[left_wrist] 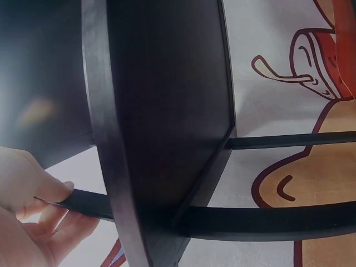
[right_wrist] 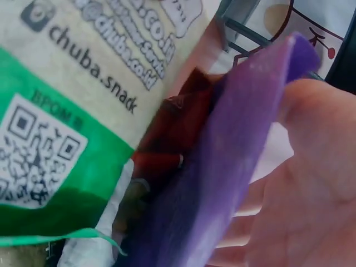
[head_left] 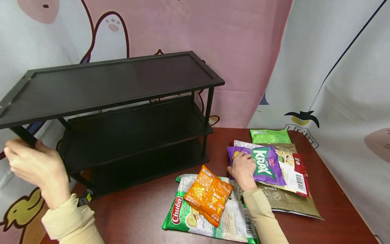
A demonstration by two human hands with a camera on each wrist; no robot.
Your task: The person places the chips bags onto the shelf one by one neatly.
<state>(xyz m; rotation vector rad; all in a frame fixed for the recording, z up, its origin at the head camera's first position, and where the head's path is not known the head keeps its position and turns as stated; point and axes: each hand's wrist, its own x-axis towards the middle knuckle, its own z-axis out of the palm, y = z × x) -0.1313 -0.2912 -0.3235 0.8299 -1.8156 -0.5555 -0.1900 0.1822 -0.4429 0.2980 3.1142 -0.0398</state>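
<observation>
At the left of the head view, my left hand (head_left: pixel 38 167) grips a front corner post (head_left: pixel 22 135) of a black three-tier shelf rack (head_left: pixel 122 84). The left wrist view shows its thumb and fingers wrapped about this post (left_wrist: pixel 92 203). My right hand (head_left: pixel 244 167) holds the left end of a purple Krax snack bag (head_left: pixel 266 166), fingers over the top and thumb by its edge. Under this bag are a red-and-white packet (head_left: pixel 300 181) and a gold-brown bag (head_left: pixel 292 201). In the right wrist view the purple bag (right_wrist: pixel 222 167) hides the fingertips.
Left of my right forearm, an orange snack bag (head_left: pixel 208 195) lies across a green-and-white Chuba bag (head_left: pixel 182 217). A bright green packet (head_left: pixel 270 136) is at the back of the brown table (head_left: pixel 131 210). A printed cloth (head_left: pixel 231 51) hangs behind the rack.
</observation>
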